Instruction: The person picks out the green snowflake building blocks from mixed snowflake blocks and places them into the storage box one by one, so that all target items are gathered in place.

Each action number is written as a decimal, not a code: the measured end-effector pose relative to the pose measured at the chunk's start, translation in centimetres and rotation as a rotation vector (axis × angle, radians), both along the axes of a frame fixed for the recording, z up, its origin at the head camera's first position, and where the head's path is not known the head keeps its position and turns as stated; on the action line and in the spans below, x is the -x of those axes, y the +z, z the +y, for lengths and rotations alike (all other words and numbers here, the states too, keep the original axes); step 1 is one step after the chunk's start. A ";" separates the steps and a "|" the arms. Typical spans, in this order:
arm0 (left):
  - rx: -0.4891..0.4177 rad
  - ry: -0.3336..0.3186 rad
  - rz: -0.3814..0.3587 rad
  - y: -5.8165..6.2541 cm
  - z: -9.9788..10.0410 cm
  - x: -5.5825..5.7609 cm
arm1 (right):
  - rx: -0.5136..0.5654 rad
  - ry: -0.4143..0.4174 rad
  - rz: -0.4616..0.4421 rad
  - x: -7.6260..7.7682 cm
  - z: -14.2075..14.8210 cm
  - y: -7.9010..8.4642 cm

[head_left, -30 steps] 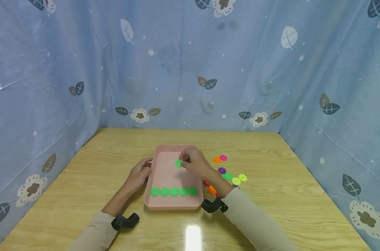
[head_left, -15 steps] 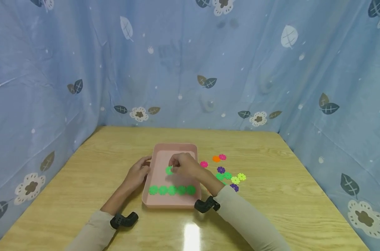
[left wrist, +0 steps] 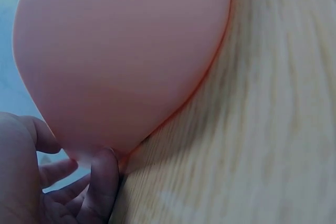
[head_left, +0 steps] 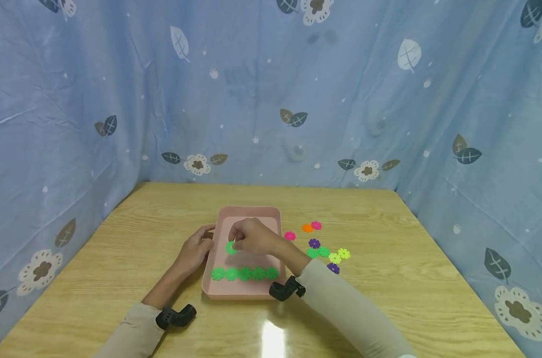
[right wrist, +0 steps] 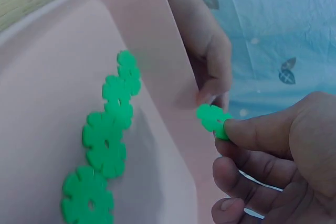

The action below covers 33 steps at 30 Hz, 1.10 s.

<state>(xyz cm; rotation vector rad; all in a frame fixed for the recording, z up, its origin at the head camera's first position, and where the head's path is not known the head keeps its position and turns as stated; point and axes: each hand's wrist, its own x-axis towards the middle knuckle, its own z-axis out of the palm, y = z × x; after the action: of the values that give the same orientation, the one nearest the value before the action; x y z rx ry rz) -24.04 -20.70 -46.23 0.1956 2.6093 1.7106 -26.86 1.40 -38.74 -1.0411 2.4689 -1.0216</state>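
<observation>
Between thumb and fingers my right hand pinches a green flower-shaped plastic piece, held over the pink tray. A row of several green flower pieces lies along the near part of the tray floor; their edges meet or overlap in the right wrist view. At the tray's left side my left hand holds the edge, its thumb against the outer wall and its other fingertips up at the rim. The right fingers partly cover the pinched piece.
To the tray's right, loose flower pieces lie on the wooden table: pink, orange, purple, green and yellow. A blue patterned curtain surrounds the table's back and sides.
My right hand has moved left and a little nearer across the tray with the green flower piece. The left hand has stayed at the tray's left side, and the row looks the same.
</observation>
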 end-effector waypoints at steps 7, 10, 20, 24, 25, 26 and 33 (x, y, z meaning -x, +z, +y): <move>0.036 0.004 0.018 0.1 0.0 0.0 | -0.047 0.026 -0.045 0.6 -1.5 -0.7; 0.055 0.007 0.018 0.0 0.0 0.1 | -0.075 0.034 -0.033 0.8 -2.0 -1.0; 0.097 0.025 0.043 -0.1 0.0 0.1 | -0.074 0.030 -0.064 1.3 -2.8 -2.1; 0.094 0.033 0.037 0.0 0.0 0.1 | -0.092 0.014 -0.067 1.4 -2.9 -2.4; 0.093 0.032 0.038 0.0 0.0 0.1 | -0.102 0.012 -0.061 1.5 -2.9 -2.5; 0.094 0.036 0.038 0.0 0.0 0.1 | -0.113 0.011 -0.052 1.5 -2.9 -2.5; 0.108 0.036 0.047 0.0 0.0 0.2 | -0.189 0.013 -0.039 1.7 -3.5 -2.9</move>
<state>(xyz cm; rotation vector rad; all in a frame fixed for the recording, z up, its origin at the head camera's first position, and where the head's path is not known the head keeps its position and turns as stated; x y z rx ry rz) -24.21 -20.69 -46.24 0.1897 2.7462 1.5895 -28.54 -2.06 -41.68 -0.9665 2.4671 -0.7791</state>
